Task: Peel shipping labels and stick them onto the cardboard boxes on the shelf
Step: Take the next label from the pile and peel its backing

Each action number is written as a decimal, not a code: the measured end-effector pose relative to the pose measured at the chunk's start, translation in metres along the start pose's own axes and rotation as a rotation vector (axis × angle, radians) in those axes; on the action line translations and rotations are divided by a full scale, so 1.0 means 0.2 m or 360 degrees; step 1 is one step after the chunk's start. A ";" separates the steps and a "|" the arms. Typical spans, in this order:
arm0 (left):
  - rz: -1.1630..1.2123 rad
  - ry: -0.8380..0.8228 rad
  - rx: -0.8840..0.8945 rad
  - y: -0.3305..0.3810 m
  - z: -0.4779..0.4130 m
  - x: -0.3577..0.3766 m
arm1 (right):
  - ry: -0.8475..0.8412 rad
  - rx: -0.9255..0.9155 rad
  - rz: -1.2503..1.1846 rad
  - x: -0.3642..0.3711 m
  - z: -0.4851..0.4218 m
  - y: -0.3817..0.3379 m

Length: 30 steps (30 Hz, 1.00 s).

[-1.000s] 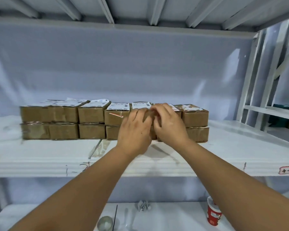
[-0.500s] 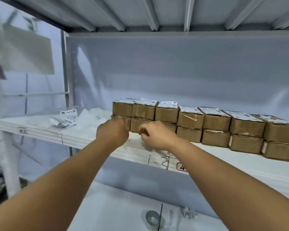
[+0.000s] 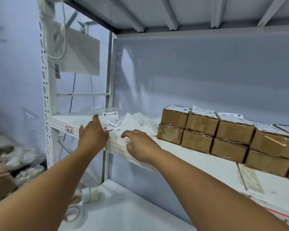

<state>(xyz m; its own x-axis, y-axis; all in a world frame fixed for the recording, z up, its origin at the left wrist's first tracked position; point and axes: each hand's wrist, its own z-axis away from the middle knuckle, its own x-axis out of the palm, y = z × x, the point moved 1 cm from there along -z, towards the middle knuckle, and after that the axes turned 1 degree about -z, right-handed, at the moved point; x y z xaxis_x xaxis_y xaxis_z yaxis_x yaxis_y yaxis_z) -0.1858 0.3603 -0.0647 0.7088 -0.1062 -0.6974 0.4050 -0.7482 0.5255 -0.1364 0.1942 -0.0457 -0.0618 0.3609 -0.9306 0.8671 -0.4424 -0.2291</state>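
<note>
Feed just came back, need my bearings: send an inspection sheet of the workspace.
Surface: white metal shelf board, carrying boxes, labels and paper.
Job's things: brown cardboard boxes in a row, stacked two high, white labels on top; loose white barcode shipping labels at the shelf's left end.
Clutter: crumpled white paper between labels and boxes; tape roll on the lower shelf.
Grippers: left hand open, fingertips at the loose labels, contact unclear; right hand loosely curled over the shelf's front edge, holding nothing.
Cables: white cord hanging by the left upright.
Surroundings: blurred bags and cartons on the floor, left.
</note>
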 end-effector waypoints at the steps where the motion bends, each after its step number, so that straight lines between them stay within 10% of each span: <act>1: 0.0021 -0.0012 0.0004 -0.03 -0.02 0.02 | 0.0004 0.0020 -0.0061 0.03 -0.04 -0.01; 9: 0.0667 -0.0126 -0.0056 -0.12 -0.04 0.13 | 0.0187 0.0134 -0.0276 0.09 -0.34 -0.04; 30: 0.0976 -0.0004 0.0294 -0.08 -0.06 0.12 | 0.0278 0.0275 -0.0168 0.17 -0.49 -0.05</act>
<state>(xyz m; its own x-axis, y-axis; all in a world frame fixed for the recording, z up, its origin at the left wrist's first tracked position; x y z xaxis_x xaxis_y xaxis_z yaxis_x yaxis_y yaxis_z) -0.1683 0.3774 -0.0852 0.7787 -0.5521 -0.2980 -0.1799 -0.6516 0.7369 -0.0984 0.2904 -0.0478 -0.0482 0.5422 -0.8389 0.7621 -0.5229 -0.3818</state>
